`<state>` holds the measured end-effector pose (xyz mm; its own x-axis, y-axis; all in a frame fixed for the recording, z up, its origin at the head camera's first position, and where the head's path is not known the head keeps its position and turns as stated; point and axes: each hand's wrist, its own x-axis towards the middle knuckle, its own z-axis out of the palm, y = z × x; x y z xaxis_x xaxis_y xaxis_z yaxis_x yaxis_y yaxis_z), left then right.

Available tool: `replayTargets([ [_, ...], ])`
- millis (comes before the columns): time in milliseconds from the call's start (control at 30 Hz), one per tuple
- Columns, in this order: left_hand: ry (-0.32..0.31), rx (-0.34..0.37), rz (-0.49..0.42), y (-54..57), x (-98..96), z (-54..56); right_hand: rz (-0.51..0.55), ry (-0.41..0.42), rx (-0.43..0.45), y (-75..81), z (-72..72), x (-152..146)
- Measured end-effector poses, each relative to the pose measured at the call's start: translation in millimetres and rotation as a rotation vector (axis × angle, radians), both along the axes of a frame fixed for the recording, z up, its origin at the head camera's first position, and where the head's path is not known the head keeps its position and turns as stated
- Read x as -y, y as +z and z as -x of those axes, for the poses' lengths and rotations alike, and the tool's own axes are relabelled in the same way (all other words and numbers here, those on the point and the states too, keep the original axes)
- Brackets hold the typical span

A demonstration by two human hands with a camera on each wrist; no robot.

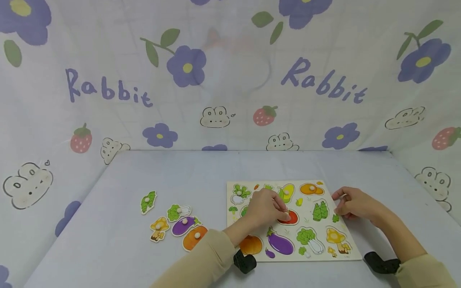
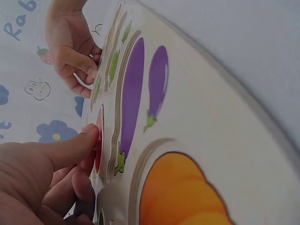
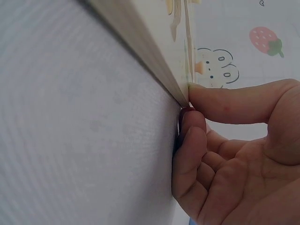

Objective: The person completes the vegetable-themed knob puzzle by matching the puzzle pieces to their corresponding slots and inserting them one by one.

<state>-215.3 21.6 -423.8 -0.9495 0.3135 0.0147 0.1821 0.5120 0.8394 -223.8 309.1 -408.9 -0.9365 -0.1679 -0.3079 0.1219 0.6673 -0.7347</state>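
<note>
A wooden vegetable puzzle board (image 1: 324, 224) lies on the table. My left hand (image 1: 264, 208) reaches over its middle, thumb and fingers pinching the red tomato piece (image 1: 294, 218) at its place on the board. In the left wrist view the tomato piece (image 2: 99, 154) stands out beside the thumb tip. On the board's right edge, my right hand (image 1: 360, 206) grips with the thumb on top and curled fingers against the side, as the right wrist view shows. Knobbed radish (image 1: 237, 199), corn (image 1: 289, 191) and orange-brown (image 1: 307, 189) pieces sit along the board's far side.
Left of the board lie loose knobbed pieces: a green vegetable (image 1: 147, 203), a cabbage (image 1: 173, 213), a mushroom (image 1: 158, 226), an eggplant (image 1: 181, 227) and a pumpkin (image 1: 192, 240). A printed cloth (image 1: 237, 88) hangs behind the table. Black straps (image 1: 381, 265) hang at both wrists.
</note>
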Motion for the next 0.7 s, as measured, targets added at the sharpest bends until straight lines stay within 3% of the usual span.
replayTargets([
  [200, -0.049, -0.037, -0.038, -0.9, 8.9, 1.6, -0.004, 0.009, -0.005, -1.2, 2.3, 3],
  [367, -0.091, -0.130, -0.109, 9.3, 47.3, -2.4, -0.014, -0.001, -0.001, -2.5, 2.8, 2],
  [533, 0.023, -0.239, -0.121, 24.9, 130.7, -5.0, -0.018, 0.003, 0.004, -1.9, 1.9, 1],
  [633, 0.116, -0.257, -0.026, 29.8, 196.8, -2.4, -0.015, 0.008, 0.006, -2.7, 2.3, -1],
  [700, 0.144, -0.261, 0.059, 30.3, 241.0, 0.7, -0.010, 0.014, 0.002, -3.6, 3.5, -2],
])
